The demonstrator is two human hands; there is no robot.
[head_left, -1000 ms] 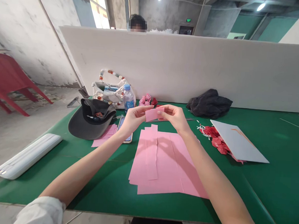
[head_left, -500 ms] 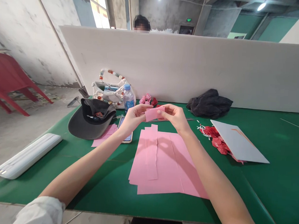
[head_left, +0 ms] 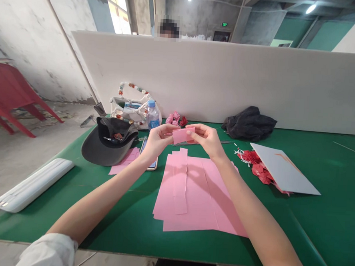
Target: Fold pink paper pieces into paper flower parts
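Both hands hold a small pink paper piece [head_left: 181,135] up above the green table [head_left: 325,222]. My left hand [head_left: 156,141] pinches its left end and my right hand [head_left: 207,140] pinches its right end, fingers closed on it. Below them lies a stack of pink paper sheets [head_left: 191,198] with a narrow pink strip [head_left: 181,181] lying on top. More small pink pieces [head_left: 124,160] lie to the left, beside a phone [head_left: 150,157].
A dark cap [head_left: 109,145], a beaded white bag [head_left: 131,108] and a water bottle [head_left: 152,115] stand at the left. Pink and red paper flowers [head_left: 176,119] sit by the white partition [head_left: 229,80]. A dark cloth [head_left: 248,122], red paper flowers [head_left: 255,164] and a white board [head_left: 283,168] lie right. A person's head shows behind the partition.
The hands and the small pink piece have barely shifted. The person behind the partition has moved a little to the right.
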